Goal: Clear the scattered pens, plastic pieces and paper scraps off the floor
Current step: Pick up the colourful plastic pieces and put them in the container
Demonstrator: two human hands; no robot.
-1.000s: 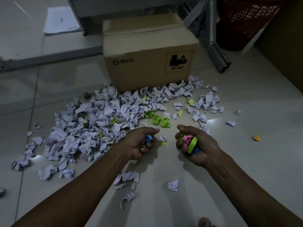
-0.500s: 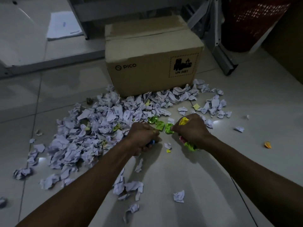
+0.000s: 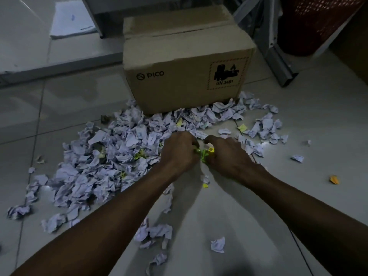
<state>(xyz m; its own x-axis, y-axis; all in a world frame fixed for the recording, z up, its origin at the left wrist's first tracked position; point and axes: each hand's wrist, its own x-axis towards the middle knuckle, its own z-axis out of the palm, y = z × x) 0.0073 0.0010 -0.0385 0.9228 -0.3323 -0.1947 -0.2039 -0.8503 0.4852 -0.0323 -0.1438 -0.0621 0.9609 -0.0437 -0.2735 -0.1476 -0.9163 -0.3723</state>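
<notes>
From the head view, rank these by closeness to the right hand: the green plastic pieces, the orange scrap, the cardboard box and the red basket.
1. Green plastic pieces, at the right hand.
2. Cardboard box, straight ahead.
3. Orange scrap, far right on the floor.
4. Red basket, top right corner.

Dim light; pale glossy floor tiles; a cardboard box; grey metal frame; red basket behind.

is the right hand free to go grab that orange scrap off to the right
Probably not yet: the right hand is already curled around green plastic pieces. The orange scrap lies alone on bare floor, so nothing blocks the path.
</notes>
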